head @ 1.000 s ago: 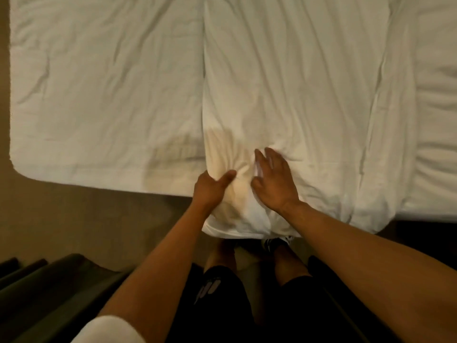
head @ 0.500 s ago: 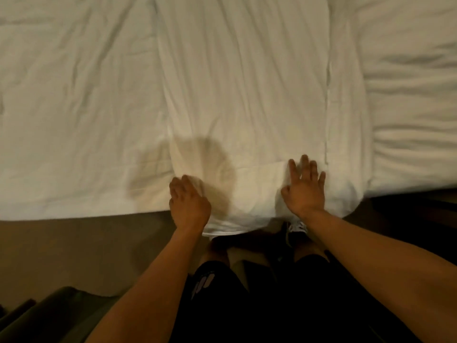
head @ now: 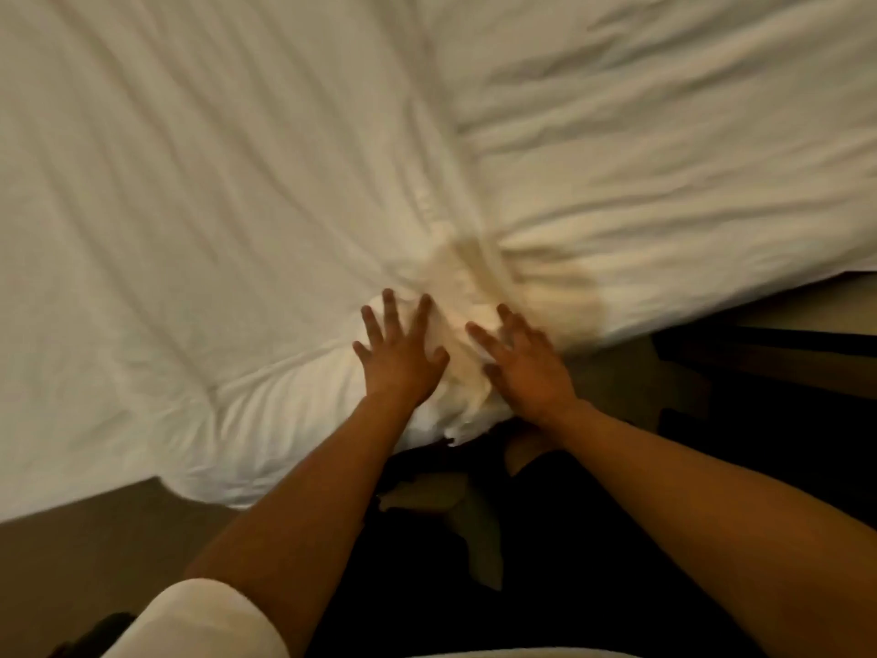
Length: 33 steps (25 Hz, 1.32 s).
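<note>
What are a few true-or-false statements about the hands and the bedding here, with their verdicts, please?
1. The left hand and the right hand both lie on the white bedding near the bed's edge. True.
2. The left hand is holding a pillow up in the air. False: it rests flat on the bedding with its fingers spread.
3. Bunched fabric sits between the two hands. True.
4. The bedding is perfectly smooth, without a crease. False: wrinkles run across it, and it gathers into folds just beyond the hands.
</note>
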Tool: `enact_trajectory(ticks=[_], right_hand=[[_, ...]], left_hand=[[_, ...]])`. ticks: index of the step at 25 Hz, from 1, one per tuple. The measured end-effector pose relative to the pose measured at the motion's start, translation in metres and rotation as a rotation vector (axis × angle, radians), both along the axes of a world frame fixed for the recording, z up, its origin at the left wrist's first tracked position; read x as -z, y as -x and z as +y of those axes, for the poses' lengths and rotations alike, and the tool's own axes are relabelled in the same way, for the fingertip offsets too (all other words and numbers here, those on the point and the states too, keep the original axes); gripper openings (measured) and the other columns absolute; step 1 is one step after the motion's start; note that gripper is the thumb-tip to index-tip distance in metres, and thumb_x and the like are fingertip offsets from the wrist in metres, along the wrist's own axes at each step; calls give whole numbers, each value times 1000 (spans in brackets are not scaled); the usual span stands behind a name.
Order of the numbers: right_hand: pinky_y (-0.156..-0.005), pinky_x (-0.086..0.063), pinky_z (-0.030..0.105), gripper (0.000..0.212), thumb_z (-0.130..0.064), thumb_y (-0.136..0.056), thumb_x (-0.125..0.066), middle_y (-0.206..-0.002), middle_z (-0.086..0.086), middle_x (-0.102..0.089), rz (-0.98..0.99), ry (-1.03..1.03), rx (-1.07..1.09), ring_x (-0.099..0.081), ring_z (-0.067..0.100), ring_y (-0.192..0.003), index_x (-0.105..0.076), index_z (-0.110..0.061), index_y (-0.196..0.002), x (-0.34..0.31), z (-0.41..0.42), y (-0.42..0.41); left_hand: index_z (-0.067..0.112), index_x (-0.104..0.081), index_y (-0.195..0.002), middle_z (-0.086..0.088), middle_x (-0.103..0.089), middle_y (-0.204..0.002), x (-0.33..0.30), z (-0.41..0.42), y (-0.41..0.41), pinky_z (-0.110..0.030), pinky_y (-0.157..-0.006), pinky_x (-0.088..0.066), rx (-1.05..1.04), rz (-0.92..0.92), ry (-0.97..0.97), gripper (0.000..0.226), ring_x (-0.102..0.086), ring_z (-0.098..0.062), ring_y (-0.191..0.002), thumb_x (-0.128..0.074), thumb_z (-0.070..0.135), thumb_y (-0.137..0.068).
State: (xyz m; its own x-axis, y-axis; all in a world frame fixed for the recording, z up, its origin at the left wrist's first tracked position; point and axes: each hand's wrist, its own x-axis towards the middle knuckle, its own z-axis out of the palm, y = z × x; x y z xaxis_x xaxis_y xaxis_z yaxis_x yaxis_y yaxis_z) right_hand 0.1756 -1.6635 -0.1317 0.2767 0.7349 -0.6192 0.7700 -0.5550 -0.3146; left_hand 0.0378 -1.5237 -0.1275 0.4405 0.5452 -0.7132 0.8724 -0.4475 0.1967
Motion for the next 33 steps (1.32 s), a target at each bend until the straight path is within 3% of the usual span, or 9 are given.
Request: enact_trajectory(ticks=[3,6,10,16,19,22,26,30,33], right_hand=[[-121,-28,40,42,-38,-104,-47,-167,10,-11,151,-32,287,-21,32,-151,-52,-29,-144,-5,-62,-66],[-121,-25,38,46,-41,-105,-41,-168,3,-4,119,65,587,-16,29,-152,-48,-25,-147,-3,-105,-134],[-121,-25,40,50,-39,-106,-38,-166,12,-9,106,40,808,-21,33,-150,-41,-14,-149,-9,-119,-201],[-117,-33,42,61,-39,-102,-48,-166,7,-6,103,-81,978,-25,31,-148,-29,-14,-154,-20,-121,-265],[-111,-39,38,49,-17,-99,-49,-160,9,-20,4,-163,1095,-35,31,-141,-38,-11,-147,-16,-142,-327],[-103,-42,35,39,-5,-98,-45,-148,9,-36,-195,-232,1208,-43,29,-131,-48,-11,-137,-16,-164,-407],[-106,-41,37,49,0,-93,-43,-148,13,-36,-350,-273,1414,-43,32,-130,-43,-8,-141,-6,-191,-517],[-116,-31,38,63,-13,-93,-50,-157,15,-31,-333,-267,1457,-35,33,-142,-30,-6,-152,14,-209,-606],[-118,-30,43,94,-37,-85,-72,-160,16,-28,-216,-153,1293,-30,34,-146,-18,-10,-156,28,-217,-663]], left_hand=[[7,-9,-158,-18,2,-166,-10,-22,-81,-52,-120,-16,-135,54,16,85,2,-34,-153,-49,47,-95],[-5,-34,-145,-26,-30,-151,-22,-22,-143,-49,-112,-32,-405,97,-47,72,-33,-41,-139,-53,41,-93],[-4,-33,-144,-24,-28,-151,-27,-22,-199,-53,-109,-37,-697,36,-170,75,-36,-40,-135,-55,41,-89],[7,-48,-138,-18,-49,-138,-35,-64,-293,-44,-101,-46,-285,-289,-15,55,-52,-36,-124,-57,34,-91],[9,-55,-131,-13,-58,-129,-27,-79,-354,-39,-91,-48,-84,-339,-1,45,-58,-31,-115,-55,31,-92],[15,-50,-139,-10,-48,-142,-11,-92,-437,-41,-98,-45,330,-368,-19,50,-49,-32,-127,-56,30,-92],[23,-34,-150,-12,-24,-159,11,-117,-566,-49,-111,-36,737,-348,-104,65,-25,-36,-145,-57,35,-91],[27,-26,-154,-14,-14,-163,29,-145,-639,-55,-116,-25,874,-364,-201,71,-12,-39,-150,-53,42,-90],[27,-29,-152,-15,-19,-160,45,-148,-653,-55,-117,-21,911,-358,-267,69,-15,-38,-148,-52,44,-90]])
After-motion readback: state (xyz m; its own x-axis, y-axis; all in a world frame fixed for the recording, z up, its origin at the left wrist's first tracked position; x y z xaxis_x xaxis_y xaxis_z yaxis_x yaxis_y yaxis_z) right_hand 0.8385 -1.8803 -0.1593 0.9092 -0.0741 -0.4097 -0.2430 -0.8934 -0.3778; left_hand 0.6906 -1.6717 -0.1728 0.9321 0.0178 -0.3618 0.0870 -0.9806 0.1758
